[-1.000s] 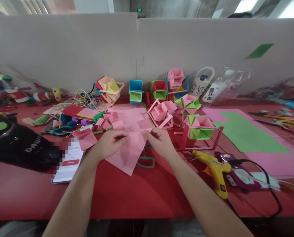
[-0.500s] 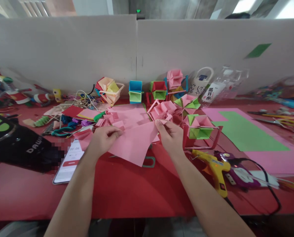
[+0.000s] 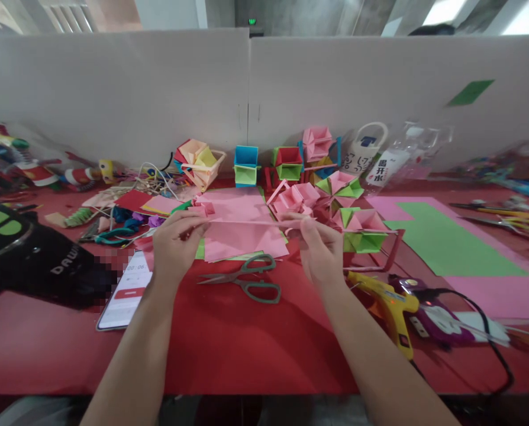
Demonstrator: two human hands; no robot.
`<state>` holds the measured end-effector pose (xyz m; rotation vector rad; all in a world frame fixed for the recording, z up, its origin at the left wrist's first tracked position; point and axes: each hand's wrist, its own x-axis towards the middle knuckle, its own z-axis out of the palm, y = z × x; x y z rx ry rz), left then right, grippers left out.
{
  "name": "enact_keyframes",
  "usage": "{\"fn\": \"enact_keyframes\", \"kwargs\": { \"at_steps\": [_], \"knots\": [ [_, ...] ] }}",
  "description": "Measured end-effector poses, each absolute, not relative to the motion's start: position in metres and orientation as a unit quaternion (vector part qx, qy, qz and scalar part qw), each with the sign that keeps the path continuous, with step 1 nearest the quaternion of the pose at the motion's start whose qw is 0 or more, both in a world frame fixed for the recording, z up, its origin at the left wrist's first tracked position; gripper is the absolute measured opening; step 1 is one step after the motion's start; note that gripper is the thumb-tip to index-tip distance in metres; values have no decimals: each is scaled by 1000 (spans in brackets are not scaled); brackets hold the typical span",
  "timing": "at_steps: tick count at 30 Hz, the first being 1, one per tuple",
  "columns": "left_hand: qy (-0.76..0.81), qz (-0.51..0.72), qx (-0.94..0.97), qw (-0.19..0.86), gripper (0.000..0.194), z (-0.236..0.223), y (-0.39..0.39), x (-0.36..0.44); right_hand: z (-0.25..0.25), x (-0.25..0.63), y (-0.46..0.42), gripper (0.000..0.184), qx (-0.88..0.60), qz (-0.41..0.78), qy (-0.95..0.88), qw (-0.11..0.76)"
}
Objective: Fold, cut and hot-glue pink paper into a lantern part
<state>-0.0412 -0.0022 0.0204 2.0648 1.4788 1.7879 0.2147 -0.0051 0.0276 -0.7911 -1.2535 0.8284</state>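
Note:
A pink sheet of paper (image 3: 251, 223) is stretched level between my hands and shows nearly edge-on, like a thin line. My left hand (image 3: 176, 244) pinches one end; my right hand (image 3: 321, 249) pinches the other between thumb and fingers. Just beyond and below lies a stack of pink paper sheets (image 3: 242, 241), with some green edges showing. Grey-handled scissors (image 3: 236, 276) rest on the red table (image 3: 247, 343), blades pointing left. Small folded pink pieces (image 3: 207, 207) sit behind my left hand. A pink folded-paper model (image 3: 293, 200) stands close behind my right hand.
Several folded-paper models, one a blue and green box (image 3: 245, 165), line the back. At right are a yellow glue gun (image 3: 391, 305), a green sheet (image 3: 455, 242) and a plastic bottle (image 3: 386, 163). A phone (image 3: 125, 293) and black machine (image 3: 34, 254) stand left.
The pink sheet has tipped from facing me to nearly edge-on, uncovering the scissors and the stack. My right hand has shifted slightly right and down, and my left hand slightly up.

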Motion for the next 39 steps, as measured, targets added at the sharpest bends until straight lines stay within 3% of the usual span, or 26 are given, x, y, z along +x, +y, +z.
{"fn": "enact_keyframes", "kwargs": {
  "at_steps": [5, 10, 13, 15, 19, 23, 30, 39],
  "knots": [
    [447, 641, 608, 141, 15, 22, -4, -36, 31, 210, -9, 52, -287, 475, -528, 643],
    [421, 698, 535, 220, 18, 16, 3, -31, 24, 204, -9, 46, -271, 490, -534, 634],
    [423, 743, 454, 250, 56, 10, 10, -30, 18, 196, -10, 45, -294, 492, -563, 596],
    [432, 740, 415, 307, 71, 9, 13, -28, 15, 190, -11, 43, -331, 495, -565, 571],
    [433, 694, 414, 398, 62, 11, 9, -21, 9, 181, -9, 26, -396, 511, -495, 581],
    [425, 675, 425, 428, 54, 11, 4, -11, 5, 180, -6, 37, -386, 562, -500, 534],
    [414, 599, 435, 530, 45, 15, -3, -9, 2, 187, -2, 28, -403, 558, -484, 541],
    [442, 588, 443, 512, 38, 14, 1, -19, 2, 193, 2, 29, -406, 539, -493, 549]
  ]
}}
